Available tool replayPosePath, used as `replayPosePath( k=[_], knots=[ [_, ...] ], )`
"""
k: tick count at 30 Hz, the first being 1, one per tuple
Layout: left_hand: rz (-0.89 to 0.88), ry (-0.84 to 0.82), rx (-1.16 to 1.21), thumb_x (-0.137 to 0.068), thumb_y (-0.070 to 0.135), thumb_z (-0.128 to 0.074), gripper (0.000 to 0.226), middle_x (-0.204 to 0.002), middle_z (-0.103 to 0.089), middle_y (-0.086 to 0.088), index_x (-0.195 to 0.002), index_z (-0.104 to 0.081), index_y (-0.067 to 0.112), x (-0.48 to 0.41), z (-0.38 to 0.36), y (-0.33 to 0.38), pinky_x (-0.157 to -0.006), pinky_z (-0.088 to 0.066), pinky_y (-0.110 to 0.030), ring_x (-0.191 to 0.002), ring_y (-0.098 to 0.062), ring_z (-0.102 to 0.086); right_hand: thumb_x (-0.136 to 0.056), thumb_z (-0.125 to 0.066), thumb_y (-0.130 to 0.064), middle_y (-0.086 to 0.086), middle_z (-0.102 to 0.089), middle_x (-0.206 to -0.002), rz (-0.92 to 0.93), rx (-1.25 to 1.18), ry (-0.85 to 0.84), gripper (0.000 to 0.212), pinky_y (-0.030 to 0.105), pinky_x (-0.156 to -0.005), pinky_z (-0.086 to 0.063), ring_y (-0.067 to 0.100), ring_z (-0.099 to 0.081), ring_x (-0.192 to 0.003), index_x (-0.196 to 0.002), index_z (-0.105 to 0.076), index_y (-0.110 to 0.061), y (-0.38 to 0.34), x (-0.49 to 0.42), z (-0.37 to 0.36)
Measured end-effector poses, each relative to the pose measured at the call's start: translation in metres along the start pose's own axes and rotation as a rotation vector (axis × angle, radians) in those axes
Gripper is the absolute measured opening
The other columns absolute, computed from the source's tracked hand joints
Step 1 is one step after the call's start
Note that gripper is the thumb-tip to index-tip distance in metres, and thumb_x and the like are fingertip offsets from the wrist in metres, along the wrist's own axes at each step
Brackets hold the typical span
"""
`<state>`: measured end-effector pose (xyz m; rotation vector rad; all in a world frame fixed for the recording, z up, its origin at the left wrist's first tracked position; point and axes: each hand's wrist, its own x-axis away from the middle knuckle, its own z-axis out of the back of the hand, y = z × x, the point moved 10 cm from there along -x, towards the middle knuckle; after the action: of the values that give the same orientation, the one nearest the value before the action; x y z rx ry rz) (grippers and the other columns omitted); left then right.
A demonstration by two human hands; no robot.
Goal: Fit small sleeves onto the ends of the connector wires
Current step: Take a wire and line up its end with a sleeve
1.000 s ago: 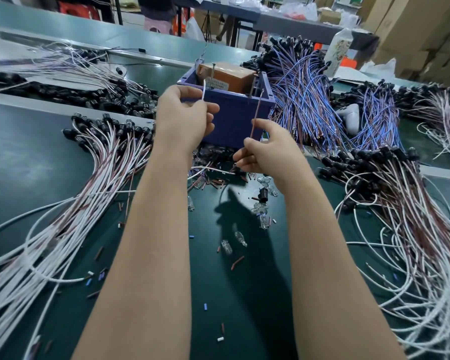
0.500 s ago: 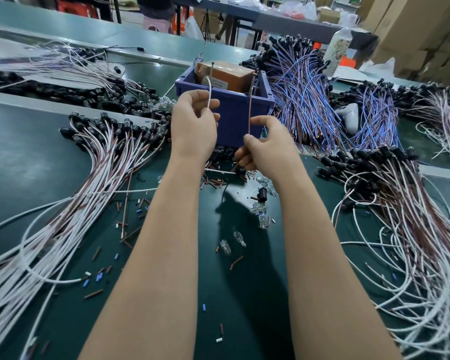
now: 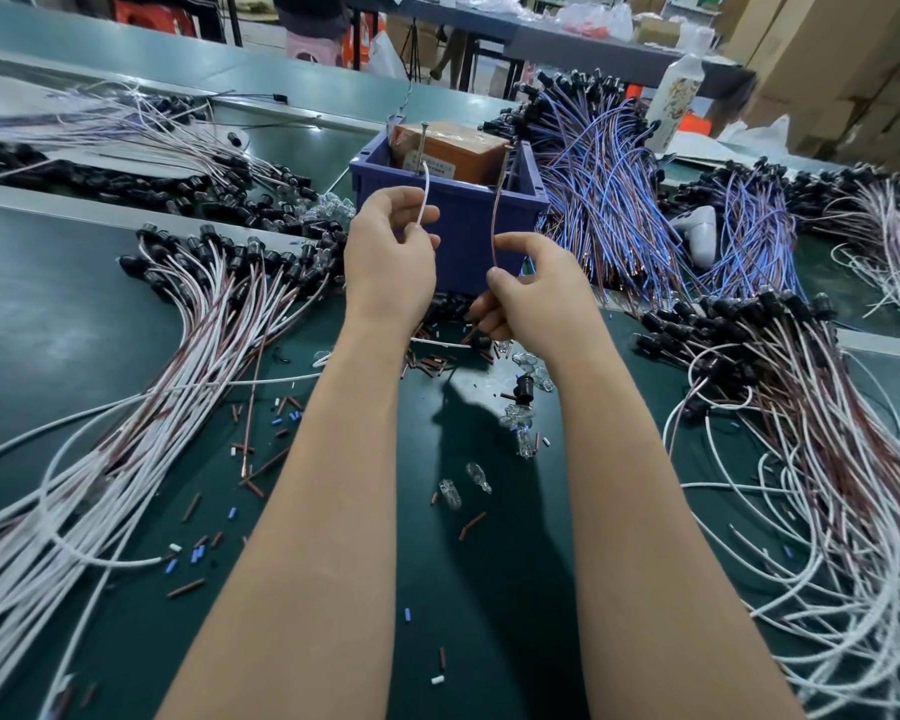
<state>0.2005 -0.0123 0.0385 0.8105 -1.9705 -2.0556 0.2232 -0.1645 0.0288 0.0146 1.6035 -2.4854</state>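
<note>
My left hand (image 3: pixel 388 257) pinches a thin white wire (image 3: pixel 423 194) that stands upright from its fingertips. My right hand (image 3: pixel 533 293) pinches a brown wire (image 3: pixel 495 226), also upright, with its top end near the blue bin's rim. Both hands hover side by side just in front of the blue bin (image 3: pixel 468 226). A black connector (image 3: pixel 481 339) shows below my right hand. Short brown, blue and white sleeves (image 3: pixel 430 363) lie scattered on the green mat under and in front of the hands. Whether a sleeve sits on either wire end I cannot tell.
A fan of white and brown wires with black connectors (image 3: pixel 188 314) lies left, another pile (image 3: pixel 780 387) right. Blue wire bundles (image 3: pixel 604 200) lie behind the bin, which holds a brown box (image 3: pixel 453 148). Clear bulbs (image 3: pixel 520 423) lie on the mat (image 3: pixel 63 314).
Both hands have stayed before the bin; the left hand moved a little right toward the right hand, and the two wire ends now stand closer together.
</note>
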Motion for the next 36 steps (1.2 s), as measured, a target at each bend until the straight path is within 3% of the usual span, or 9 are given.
replayPosePath(
  k=[10,22,27,31,36],
  knots=[
    [-0.031,0.068,-0.044,-0.091,-0.007,-0.036,0.032,-0.097,-0.061,-0.001,-0.111,-0.056,0.008,-0.001,0.005,0.000,-0.088,-0.052,-0.032,-0.079,-0.012,-0.057,-0.097,-0.042,-0.002,0.008,-0.063,-0.066,-0.006,-0.003,-0.003,0.033,0.024,-0.048,-0.048,0.014,-0.056,-0.046,-0.126,-0.048,-0.015,-0.002,0.002,0.000],
    [-0.011,0.028,-0.055,-0.092,-0.006,-0.038,0.032,-0.101,-0.061,0.000,-0.112,-0.056,0.012,-0.002,0.003,-0.002,-0.089,-0.052,-0.029,-0.084,-0.012,-0.058,-0.098,-0.043,-0.004,0.008,-0.063,-0.069,-0.008,0.006,-0.021,0.033,0.021,-0.050,-0.047,0.013,-0.057,-0.050,-0.129,-0.047,-0.016,-0.005,0.004,0.001],
    [-0.017,0.028,-0.055,-0.092,-0.006,-0.039,0.031,-0.099,-0.062,0.000,-0.108,-0.056,0.014,-0.004,0.006,-0.001,-0.089,-0.053,-0.032,-0.080,-0.010,-0.058,-0.097,-0.043,-0.004,0.006,-0.063,-0.067,-0.014,-0.009,-0.041,0.024,0.023,-0.049,-0.049,0.012,-0.056,-0.047,-0.118,-0.052,-0.012,-0.004,0.005,-0.002],
    [-0.011,0.041,-0.036,-0.092,-0.006,-0.039,0.029,-0.097,-0.063,-0.001,-0.108,-0.057,0.011,-0.003,0.007,-0.001,-0.088,-0.053,-0.030,-0.074,-0.005,-0.058,-0.096,-0.049,-0.007,0.007,-0.064,-0.066,-0.037,-0.074,-0.120,0.008,0.019,-0.045,-0.049,0.008,-0.055,-0.041,-0.094,-0.055,-0.011,-0.003,0.007,-0.013],
    [0.021,0.149,0.007,-0.090,-0.001,-0.040,0.025,-0.096,-0.065,-0.002,-0.099,-0.058,0.015,-0.001,0.020,-0.001,-0.083,-0.052,-0.029,-0.080,-0.011,-0.058,-0.096,-0.053,-0.019,0.003,-0.065,-0.084,-0.005,0.047,-0.315,0.014,0.022,-0.055,-0.049,0.009,-0.055,-0.054,-0.094,-0.066,-0.013,-0.001,0.011,-0.035]
  ],
)
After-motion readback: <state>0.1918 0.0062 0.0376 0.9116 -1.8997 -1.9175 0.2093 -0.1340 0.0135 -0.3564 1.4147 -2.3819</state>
